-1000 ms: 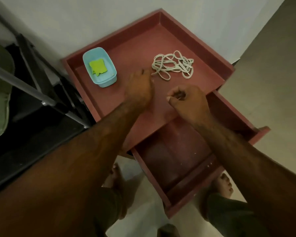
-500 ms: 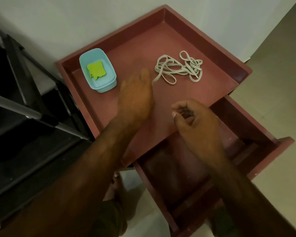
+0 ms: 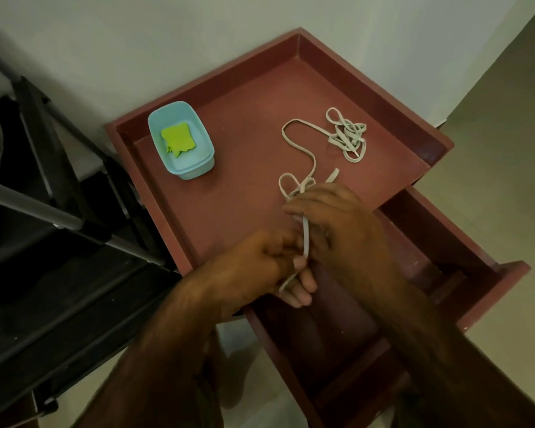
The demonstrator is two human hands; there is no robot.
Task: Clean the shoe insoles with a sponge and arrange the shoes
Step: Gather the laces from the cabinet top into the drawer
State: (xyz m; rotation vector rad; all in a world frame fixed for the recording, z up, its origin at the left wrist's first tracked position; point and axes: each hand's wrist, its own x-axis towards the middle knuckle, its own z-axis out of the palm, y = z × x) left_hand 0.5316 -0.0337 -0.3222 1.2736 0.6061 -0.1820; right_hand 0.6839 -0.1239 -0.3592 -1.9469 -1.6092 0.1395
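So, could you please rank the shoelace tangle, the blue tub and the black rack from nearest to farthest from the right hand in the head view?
1. Shoelace tangle, back right, just beyond the right hand.
2. Blue tub, back left.
3. Black rack, far left.

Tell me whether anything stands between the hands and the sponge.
Nothing visible does. Only bare top lies between the left hand and the open tub with the sponge. But it and the right hand both hold a lace.
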